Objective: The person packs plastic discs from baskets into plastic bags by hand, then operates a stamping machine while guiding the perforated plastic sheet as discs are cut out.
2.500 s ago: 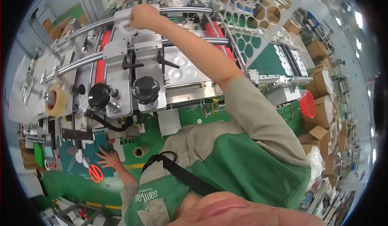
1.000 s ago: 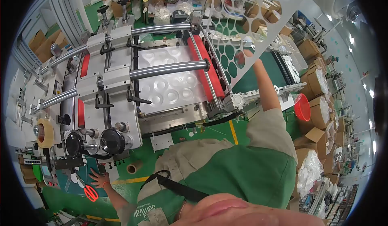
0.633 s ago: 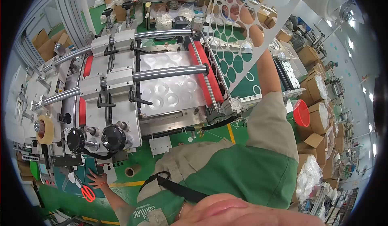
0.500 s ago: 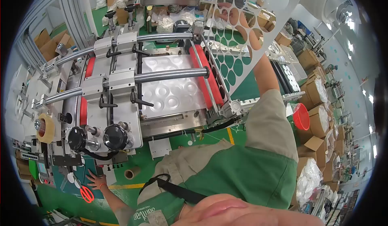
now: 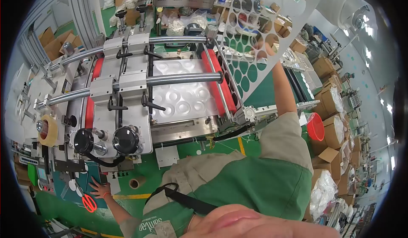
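My left hand [image 5: 100, 190] lies with spread fingers on the dark green mat [image 5: 63, 192] at the lower left, beside orange-handled scissors [image 5: 89, 203]. Behind a hanging white sheet with round cut-outs [image 5: 260, 68], my right hand [image 5: 262, 47] shows only in parts through the holes; its fingers and anything in them are unclear. Below that hand is a green belt [image 5: 263, 94]. White pieces [image 5: 307, 86] lie by the black rollers on its right. In the machine's middle, a pale sheet with circular marks [image 5: 182, 102] lies beneath a steel bar [image 5: 182, 79].
Two black knobs [image 5: 125, 140] and a tape roll [image 5: 46, 130] project at the machine's front left. A red roller [image 5: 217, 82] crosses beside the pale sheet. A red bucket [image 5: 315, 126] and cardboard boxes [image 5: 333, 129] stand on the right.
My right hand has moved from the machine's bars to behind the perforated sheet, rising there and then coming lower. Fewer white discs show by the black rollers. My left hand stays spread on the mat.
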Motion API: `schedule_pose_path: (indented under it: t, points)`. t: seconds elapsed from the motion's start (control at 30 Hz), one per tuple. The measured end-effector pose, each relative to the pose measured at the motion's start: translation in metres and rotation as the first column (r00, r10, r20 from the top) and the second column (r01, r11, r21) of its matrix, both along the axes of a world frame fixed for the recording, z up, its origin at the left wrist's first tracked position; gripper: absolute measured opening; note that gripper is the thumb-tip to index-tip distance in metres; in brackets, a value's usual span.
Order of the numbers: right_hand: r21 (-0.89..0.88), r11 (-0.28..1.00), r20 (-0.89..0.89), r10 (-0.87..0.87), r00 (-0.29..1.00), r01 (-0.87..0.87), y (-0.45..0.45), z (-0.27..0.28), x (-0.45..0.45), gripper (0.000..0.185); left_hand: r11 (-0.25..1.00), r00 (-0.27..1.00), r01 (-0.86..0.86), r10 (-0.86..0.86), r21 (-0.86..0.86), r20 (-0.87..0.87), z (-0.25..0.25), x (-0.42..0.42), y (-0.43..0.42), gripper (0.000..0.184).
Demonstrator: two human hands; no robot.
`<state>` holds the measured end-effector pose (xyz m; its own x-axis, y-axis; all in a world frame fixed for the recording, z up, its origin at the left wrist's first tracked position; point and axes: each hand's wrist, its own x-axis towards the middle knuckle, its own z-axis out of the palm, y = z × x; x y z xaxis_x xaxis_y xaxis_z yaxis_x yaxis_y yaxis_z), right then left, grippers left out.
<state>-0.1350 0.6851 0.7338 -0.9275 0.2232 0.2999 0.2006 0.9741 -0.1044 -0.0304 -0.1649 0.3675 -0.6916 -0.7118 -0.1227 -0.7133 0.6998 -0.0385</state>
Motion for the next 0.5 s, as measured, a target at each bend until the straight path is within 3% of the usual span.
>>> schedule_pose_path:
  t: [0.03,0.07,0.1,0.13,0.17,0.2,0.27,0.33,0.4,0.47,0.5]
  points:
    - [0.156,0.978,0.127,0.117,0.985,-0.136,0.001,-0.004,0.014,0.025,1.000,1.000,0.013,-0.014,-0.016,-0.008,0.001,0.002,0.001,0.098]
    - [0.162,0.978,0.123,0.112,0.986,-0.131,0.007,0.000,0.024,0.025,1.000,1.000,0.018,-0.018,-0.011,-0.012,-0.001,0.002,0.000,0.098]
    - [0.022,1.000,0.208,0.014,0.978,-0.019,0.005,0.012,0.034,0.028,0.999,1.000,0.025,-0.026,-0.037,-0.013,-0.003,0.002,-0.001,0.098]
    - [0.002,0.992,0.263,-0.122,0.957,0.125,0.000,0.022,0.042,0.028,0.997,0.999,0.031,-0.032,-0.064,-0.015,-0.006,0.003,-0.003,0.098]
    - [-0.002,0.963,0.321,-0.253,0.913,0.268,-0.014,0.036,0.051,0.028,0.993,0.998,0.040,-0.045,-0.111,-0.045,-0.016,0.004,-0.006,0.098]
    - [0.102,0.901,0.320,-0.431,0.843,0.422,-0.062,0.075,0.071,0.024,0.991,0.997,0.037,-0.045,-0.126,-0.065,-0.017,0.004,-0.005,0.097]
    - [0.020,0.926,0.354,-0.360,0.863,0.377,-0.139,0.132,0.114,0.016,0.990,0.998,0.034,-0.042,-0.138,-0.052,-0.008,0.003,0.001,0.095]
    - [0.053,0.995,0.272,-0.100,0.957,0.089,-0.214,0.161,0.150,0.015,0.990,0.995,0.035,-0.047,-0.137,-0.088,-0.005,0.004,0.004,0.094]
    - [0.029,0.985,0.193,0.161,0.968,-0.170,-0.273,0.179,0.156,0.016,0.982,0.990,0.062,-0.083,-0.179,-0.113,-0.017,0.006,0.001,0.092]
    - [0.197,0.903,-0.016,0.392,0.920,-0.381,-0.272,0.187,0.116,0.017,0.977,0.977,0.047,-0.088,-0.207,-0.195,-0.018,0.006,0.000,0.091]
    - [0.233,0.888,-0.146,0.434,0.889,-0.396,-0.274,0.197,0.090,0.015,0.978,0.979,0.042,-0.081,-0.203,-0.185,-0.015,0.006,0.002,0.089]
